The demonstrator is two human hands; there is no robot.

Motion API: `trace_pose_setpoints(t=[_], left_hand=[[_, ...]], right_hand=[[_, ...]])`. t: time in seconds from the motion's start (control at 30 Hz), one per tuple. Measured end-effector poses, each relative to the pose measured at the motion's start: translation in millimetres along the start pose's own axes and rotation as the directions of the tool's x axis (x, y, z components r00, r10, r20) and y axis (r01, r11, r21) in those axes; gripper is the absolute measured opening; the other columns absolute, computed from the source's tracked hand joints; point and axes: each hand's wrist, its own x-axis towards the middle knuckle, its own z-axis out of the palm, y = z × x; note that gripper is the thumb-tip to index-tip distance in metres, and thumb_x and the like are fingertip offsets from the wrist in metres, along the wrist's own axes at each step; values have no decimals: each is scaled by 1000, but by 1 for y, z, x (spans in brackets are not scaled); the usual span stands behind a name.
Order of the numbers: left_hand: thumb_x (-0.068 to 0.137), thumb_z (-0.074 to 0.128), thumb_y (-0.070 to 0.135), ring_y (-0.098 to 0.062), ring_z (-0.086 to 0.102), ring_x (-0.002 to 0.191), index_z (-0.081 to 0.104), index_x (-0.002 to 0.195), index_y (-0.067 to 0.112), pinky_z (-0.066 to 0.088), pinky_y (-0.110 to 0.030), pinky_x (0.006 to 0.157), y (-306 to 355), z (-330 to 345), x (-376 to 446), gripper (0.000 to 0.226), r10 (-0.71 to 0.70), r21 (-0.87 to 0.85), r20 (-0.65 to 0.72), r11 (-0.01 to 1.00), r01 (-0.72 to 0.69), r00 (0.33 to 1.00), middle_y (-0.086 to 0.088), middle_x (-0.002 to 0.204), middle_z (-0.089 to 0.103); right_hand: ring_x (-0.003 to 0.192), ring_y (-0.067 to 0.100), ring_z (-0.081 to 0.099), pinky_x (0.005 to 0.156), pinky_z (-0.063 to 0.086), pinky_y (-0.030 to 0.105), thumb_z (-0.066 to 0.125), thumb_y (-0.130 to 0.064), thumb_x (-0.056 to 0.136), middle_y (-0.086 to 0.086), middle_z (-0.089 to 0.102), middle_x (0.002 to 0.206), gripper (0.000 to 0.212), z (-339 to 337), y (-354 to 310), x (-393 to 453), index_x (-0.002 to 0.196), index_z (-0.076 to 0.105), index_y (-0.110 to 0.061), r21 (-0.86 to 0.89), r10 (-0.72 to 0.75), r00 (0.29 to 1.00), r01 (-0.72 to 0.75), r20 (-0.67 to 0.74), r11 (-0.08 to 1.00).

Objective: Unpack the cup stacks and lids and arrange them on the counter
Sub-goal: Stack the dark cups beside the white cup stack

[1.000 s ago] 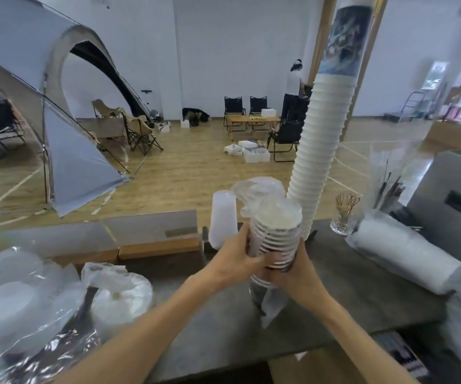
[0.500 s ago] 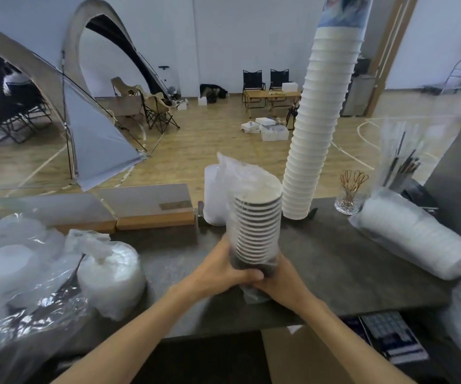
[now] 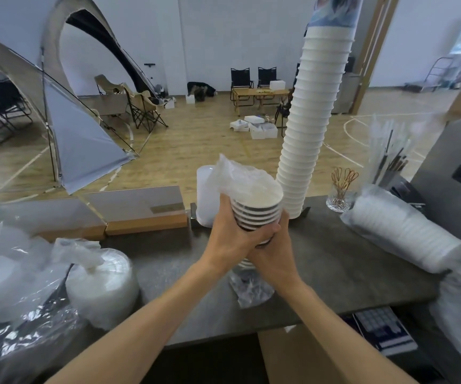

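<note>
Both hands have slid higher, left hand (image 3: 228, 239) and right hand (image 3: 273, 259) fingers wrapped round cup stack (image 3: 257, 214).

Head camera, wide-angle, looking forward-down over counter (image 3: 334, 261); edges apparently distorted.

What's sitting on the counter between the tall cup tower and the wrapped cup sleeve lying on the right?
In the head view, a small glass of picks stands between the tall cup tower and the wrapped cup sleeve.
</note>
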Motion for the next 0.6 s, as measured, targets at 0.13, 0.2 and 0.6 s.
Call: trace_pose_setpoints(t=[0.13,0.2,0.6], left_hand=[[62,97,28,-4,64,112,43,128,23,56,-30,92,-20,2,-9,86,9,39,5,999,-9,1000,9,120,64],[61,97,27,0,64,109,45,128,23,57,-27,89,-32,4,-16,84,-23,56,3,998,23,1000,11,118,64],[56,96,45,-1,49,133,22,154,28,43,-33,111,-32,-32,-17,124,-94,21,196,996,91,976,16,144,50]], right_hand=[[120,-16,51,92,44,5,85,-26,77,-31,54,123,69,5,13,-9,129,40,-30,-67,-1,1000,1,-12,998],[114,-22,49,92,42,2,84,-31,79,-26,53,116,62,9,26,-15,125,43,-29,-130,19,1000,-19,-4,991],[129,-8,49,102,47,17,97,-28,61,-24,48,139,118,-17,13,-26,152,22,-29,-52,175,972,-168,160,984]])
